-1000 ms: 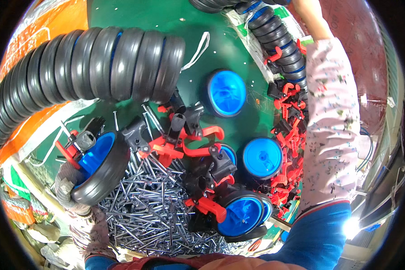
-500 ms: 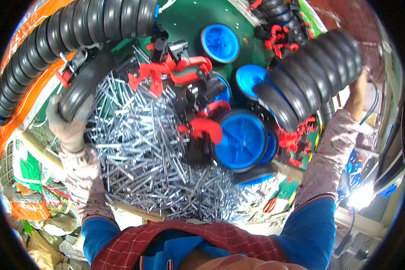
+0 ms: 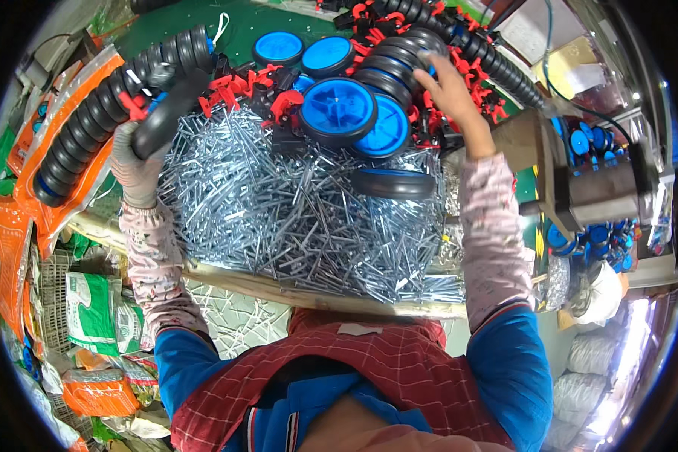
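Observation:
My left hand, in a pale glove, grips a black-tyred wheel over the left end of the metal pin heap. A red clip and a metal bracket show against that wheel's upper side; whether they are joined to it is unclear. My right hand, bare, is at the right end of a row of black wheels, thumb and fingers apart. Blue-hubbed wheels lie in front of that row. Another wheel rests on the pins.
At the left, a long row of black wheels lies over an orange sack. Red and black brackets are heaped behind the pins. A wooden edge borders the table in front. A metal machine part juts in at the right.
The row of wheels at my right hand has come down onto the heap, and its fingers have loosened. My left hand still holds its wheel. The view has shifted, showing more table front.

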{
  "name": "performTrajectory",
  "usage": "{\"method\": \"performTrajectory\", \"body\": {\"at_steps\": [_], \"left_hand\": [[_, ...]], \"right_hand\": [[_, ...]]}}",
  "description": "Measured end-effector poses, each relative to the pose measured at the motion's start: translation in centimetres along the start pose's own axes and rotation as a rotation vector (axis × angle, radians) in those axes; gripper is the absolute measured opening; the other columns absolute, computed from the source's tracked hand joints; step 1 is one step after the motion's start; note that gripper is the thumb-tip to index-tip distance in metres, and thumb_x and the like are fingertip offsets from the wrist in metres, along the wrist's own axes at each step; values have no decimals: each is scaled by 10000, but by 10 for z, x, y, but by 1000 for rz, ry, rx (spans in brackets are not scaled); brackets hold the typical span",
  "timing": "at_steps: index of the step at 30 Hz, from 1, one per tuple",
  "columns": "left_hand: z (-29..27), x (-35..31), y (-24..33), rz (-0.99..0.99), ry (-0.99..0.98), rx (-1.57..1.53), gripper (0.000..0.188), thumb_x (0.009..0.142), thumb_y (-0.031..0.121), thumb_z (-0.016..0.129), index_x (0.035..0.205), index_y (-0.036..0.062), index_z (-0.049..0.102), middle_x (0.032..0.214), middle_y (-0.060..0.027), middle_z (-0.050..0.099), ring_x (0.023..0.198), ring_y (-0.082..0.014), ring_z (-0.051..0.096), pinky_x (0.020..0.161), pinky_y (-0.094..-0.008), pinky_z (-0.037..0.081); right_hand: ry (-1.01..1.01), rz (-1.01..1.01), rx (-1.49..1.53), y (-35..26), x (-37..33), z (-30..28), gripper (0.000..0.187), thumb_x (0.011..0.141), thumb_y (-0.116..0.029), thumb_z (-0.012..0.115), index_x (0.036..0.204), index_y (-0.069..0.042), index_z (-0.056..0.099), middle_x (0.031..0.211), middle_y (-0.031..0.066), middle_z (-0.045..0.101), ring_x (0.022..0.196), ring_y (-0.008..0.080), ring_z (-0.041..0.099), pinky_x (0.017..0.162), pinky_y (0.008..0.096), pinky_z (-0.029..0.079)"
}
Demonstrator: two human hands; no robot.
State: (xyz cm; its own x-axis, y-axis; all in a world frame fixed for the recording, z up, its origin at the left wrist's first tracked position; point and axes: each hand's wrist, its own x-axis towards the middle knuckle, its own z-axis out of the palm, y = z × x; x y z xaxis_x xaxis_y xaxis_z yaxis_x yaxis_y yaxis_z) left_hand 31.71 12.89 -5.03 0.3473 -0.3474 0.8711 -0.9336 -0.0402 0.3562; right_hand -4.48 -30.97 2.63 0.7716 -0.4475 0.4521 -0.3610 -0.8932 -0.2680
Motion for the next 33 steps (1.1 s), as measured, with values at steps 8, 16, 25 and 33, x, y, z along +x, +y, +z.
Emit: {"method": "performTrajectory", "body": {"at_steps": [8, 16, 25, 33], "left_hand": [[-48, -53, 222, 182, -474, -439, 299, 638, 89, 780, 883, 98, 608, 791, -138, 632, 722, -361, 637, 622, -432, 511], [-44, -136, 374, -1217, -789, -1811, 923, 782, 408, 699, 1427, -145, 337, 1382, -302, 502, 1263, -357, 542, 1130, -442, 372], [-28, -121, 415, -1701, -928, -1999, 808, 794, 198, 697, 1414, -166, 328, 1294, -352, 547, 1162, -453, 593, 1086, -523, 428], [14, -118, 431, -1936, -1001, -1633, 289, 861, 260, 625, 745, -4, 612, 962, -218, 684, 977, -414, 661, 944, -568, 507]], "right_hand": [[-490, -129, 229, -137, -185, -45, 703, 757, -259, 826, 1350, -32, 527, 1388, 199, 532, 1311, 365, 484, 1099, 435, 386], [148, -90, 287, -144, -239, -21, 609, 793, -223, 794, 1329, -50, 560, 1066, 168, 620, 980, 332, 568, 865, 408, 461], [-41, 267, 1470, -165, -331, -88, 532, 991, -328, 587, 1366, 43, 513, 1254, 83, 626, 1138, 148, 563, 990, 300, 443], [-94, 264, 1374, -129, -364, -90, 520, 971, -331, 624, 1331, 33, 534, 1171, 39, 628, 1063, 103, 540, 935, 273, 439]]}}
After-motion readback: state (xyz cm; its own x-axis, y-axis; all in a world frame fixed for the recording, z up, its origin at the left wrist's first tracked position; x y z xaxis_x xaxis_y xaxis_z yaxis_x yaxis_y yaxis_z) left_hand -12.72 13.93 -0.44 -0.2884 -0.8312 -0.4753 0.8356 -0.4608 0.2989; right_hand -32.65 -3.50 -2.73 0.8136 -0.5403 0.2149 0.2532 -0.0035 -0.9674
